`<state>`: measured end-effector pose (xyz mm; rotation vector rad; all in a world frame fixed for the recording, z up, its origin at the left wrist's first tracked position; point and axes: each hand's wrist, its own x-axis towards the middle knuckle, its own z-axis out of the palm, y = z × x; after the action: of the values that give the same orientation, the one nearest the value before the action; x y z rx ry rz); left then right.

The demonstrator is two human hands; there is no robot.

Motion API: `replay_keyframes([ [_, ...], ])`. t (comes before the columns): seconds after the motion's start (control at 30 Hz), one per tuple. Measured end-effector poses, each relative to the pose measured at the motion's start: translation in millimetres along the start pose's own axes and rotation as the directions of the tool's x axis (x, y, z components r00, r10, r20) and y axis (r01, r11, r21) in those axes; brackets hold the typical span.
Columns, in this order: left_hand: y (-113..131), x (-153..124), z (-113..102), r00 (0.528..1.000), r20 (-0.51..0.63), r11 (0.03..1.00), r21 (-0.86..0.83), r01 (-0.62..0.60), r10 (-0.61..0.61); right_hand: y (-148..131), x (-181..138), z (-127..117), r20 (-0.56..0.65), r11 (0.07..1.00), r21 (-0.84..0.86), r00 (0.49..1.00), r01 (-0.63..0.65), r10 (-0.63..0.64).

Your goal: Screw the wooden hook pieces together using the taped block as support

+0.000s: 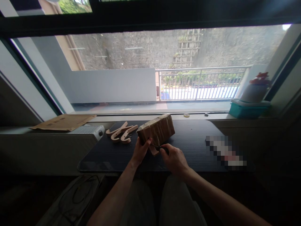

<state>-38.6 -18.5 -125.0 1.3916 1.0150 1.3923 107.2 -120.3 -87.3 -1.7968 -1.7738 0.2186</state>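
Observation:
A brown block, box-like with shiny strips across its surface, is tilted over the dark table. My left hand grips its near left end, fingers closed. Below the block, close to my left fingertips, a pale wooden piece sticks out; how it meets the block is unclear. My right hand is closed around the black handle of a screwdriver, whose thin shaft points left toward the wooden piece and my left thumb. Several curved wooden hooks lie on the table left of the block, with small dark screws beside them.
The dark table stands against the window sill. A blurred-out flat object lies at its right. Left are a brown paper envelope and a white radiator. A teal box and a tape roll rest on the sill.

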Motion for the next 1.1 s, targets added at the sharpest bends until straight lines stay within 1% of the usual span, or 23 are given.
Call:
replay_keyframes([
  [0.07,1,1,-3,0.999,0.035,1.000,-0.006,-0.002,0.002,1,2,-4,0.037,0.999,0.022,0.999,-0.032,0.032],
  [0.13,1,2,-6,0.997,0.075,1.000,-0.009,0.003,-0.003,0,4,-10,0.057,0.999,-0.051,0.998,-0.003,0.006],
  [0.17,0,2,-6,0.996,0.087,1.000,-0.007,0.006,-0.005,-1,4,-14,0.066,0.994,-0.106,0.997,0.037,-0.030],
  [0.23,0,3,-7,0.996,0.089,1.000,0.005,0.004,-0.004,-5,4,-22,0.089,0.959,-0.228,0.985,0.168,-0.151],
  [0.27,0,3,-7,0.996,0.084,1.000,0.012,-0.002,0.001,-7,4,-25,0.103,0.924,-0.289,0.967,0.252,-0.231],
  [0.3,-1,2,-7,0.997,0.077,1.000,0.018,-0.011,0.010,-10,4,-27,0.122,0.872,-0.349,0.939,0.343,-0.321],
  [0.37,-1,2,-6,0.998,0.064,0.999,0.027,-0.026,0.024,-15,5,-29,0.174,0.734,-0.454,0.858,0.505,-0.483],
  [0.43,-2,2,-5,0.998,0.053,0.999,0.031,-0.033,0.032,-18,5,-27,0.228,0.608,-0.517,0.782,0.602,-0.580],
  [0.47,-2,3,-5,0.998,0.048,0.999,0.032,-0.034,0.032,-17,6,-26,0.249,0.568,-0.533,0.758,0.627,-0.602],
  [0.5,-3,3,-5,0.999,0.044,0.999,0.031,-0.033,0.031,-16,6,-24,0.261,0.548,-0.543,0.748,0.637,-0.610],
  [0.57,-4,3,-5,0.999,0.040,0.999,0.027,-0.031,0.030,-12,5,-19,0.259,0.567,-0.538,0.763,0.624,-0.593],
  [0.6,-5,4,-5,0.999,0.039,0.999,0.025,-0.032,0.031,-9,5,-16,0.248,0.602,-0.522,0.783,0.604,-0.570],
  [0.67,-7,4,-5,0.999,0.037,0.999,0.022,-0.034,0.033,-5,2,-10,0.192,0.720,-0.458,0.848,0.522,-0.494],
  [0.73,-9,4,-5,0.999,0.033,0.999,0.027,-0.035,0.034,-4,0,-5,0.097,0.861,-0.342,0.925,0.377,-0.367],
  [0.8,-8,3,-4,0.999,0.029,0.999,0.034,-0.035,0.034,-4,-2,0,0.017,0.960,-0.193,0.979,0.201,-0.202],
  [0.87,-7,2,-4,0.999,0.029,0.999,0.039,-0.037,0.036,-6,-1,0,0.000,0.996,-0.065,0.998,0.058,-0.058],
  [0.9,-6,1,-4,0.999,0.030,0.998,0.041,-0.039,0.038,-6,-1,-2,0.012,1.000,-0.027,1.000,0.015,-0.015],
  [0.97,-4,0,-3,0.999,0.031,0.998,0.044,-0.044,0.042,-6,2,-9,0.057,0.999,-0.030,0.998,-0.013,0.015],
  [1.0,-3,0,-3,0.999,0.030,0.998,0.047,-0.046,0.045,-7,3,-14,0.082,0.998,-0.068,0.997,0.005,0.001],
  [1.07,-1,-1,-2,0.999,0.025,0.997,0.056,-0.048,0.047,-8,6,-25,0.128,0.979,-0.184,0.989,0.092,-0.069],
  [1.1,0,-1,-2,0.999,0.021,0.997,0.062,-0.047,0.046,-10,7,-30,0.144,0.957,-0.241,0.981,0.160,-0.127],
])
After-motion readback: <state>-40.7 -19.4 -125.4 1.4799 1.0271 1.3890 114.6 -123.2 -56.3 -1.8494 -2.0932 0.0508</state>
